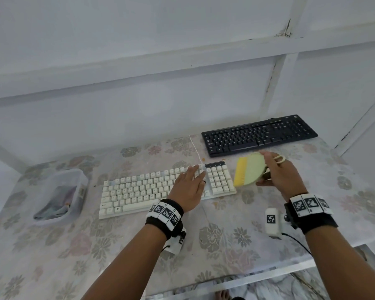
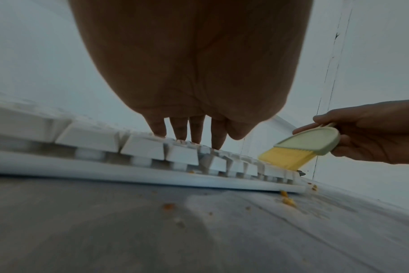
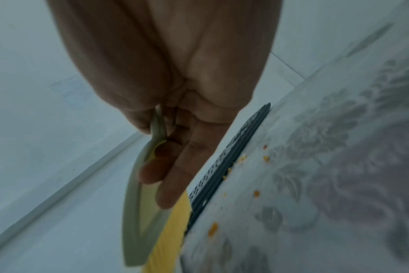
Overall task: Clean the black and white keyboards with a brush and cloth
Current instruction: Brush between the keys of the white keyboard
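Note:
A white keyboard (image 1: pixel 152 189) lies across the middle of the flowered table. My left hand (image 1: pixel 189 182) rests flat on its keys near the number pad, fingers straight; the left wrist view shows those fingertips (image 2: pixel 180 133) touching the keycaps (image 2: pixel 142 147). My right hand (image 1: pixel 279 174) grips a pale green brush (image 1: pixel 250 168) with yellow bristles, held just off the keyboard's right end. The same brush (image 2: pixel 304 146) hovers above the far keys, and my curled fingers press its body (image 3: pixel 138 212). A black keyboard (image 1: pixel 259 135) sits at the back right, seen edge-on (image 3: pixel 224 162) in the right wrist view.
A clear plastic tub (image 1: pixel 61 195) holding a grey cloth stands at the table's left. Orange crumbs (image 2: pixel 287 200) lie on the tablecloth by the white keyboard's right end and beside the black one (image 3: pixel 257 193). A white wall runs behind; the table's front edge (image 1: pixel 268 276) is near me.

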